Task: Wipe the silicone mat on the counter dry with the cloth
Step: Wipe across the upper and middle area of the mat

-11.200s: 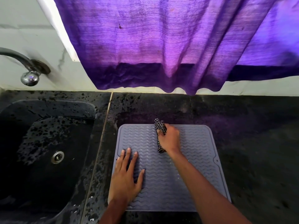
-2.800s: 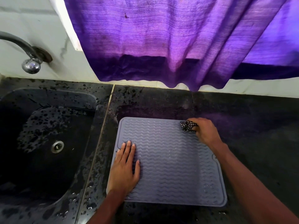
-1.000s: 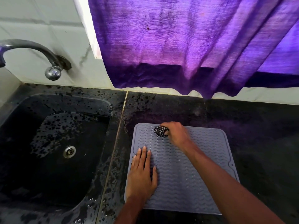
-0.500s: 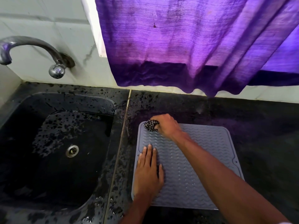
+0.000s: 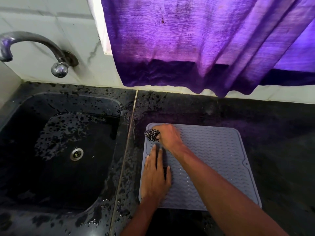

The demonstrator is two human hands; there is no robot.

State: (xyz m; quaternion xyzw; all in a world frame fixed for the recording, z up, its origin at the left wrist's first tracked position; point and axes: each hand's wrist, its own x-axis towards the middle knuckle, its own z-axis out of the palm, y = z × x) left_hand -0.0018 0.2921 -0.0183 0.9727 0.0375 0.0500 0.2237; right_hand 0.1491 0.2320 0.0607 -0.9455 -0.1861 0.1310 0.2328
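I see my right hand (image 5: 167,136) bunching the checkered cloth (image 5: 152,135) at the grey silicone mat's (image 5: 213,160) far corner nearest the sink (image 5: 61,150), while my left hand (image 5: 156,178) presses flat, fingers extended, on the mat's sink-side edge.

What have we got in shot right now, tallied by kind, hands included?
Hands: 2, left hand flat on the mat, right hand gripping the cloth
Silicone mat: 1
Checked cloth: 1
Sink: 1
Tap: 1
Purple curtain: 1
Total: 7
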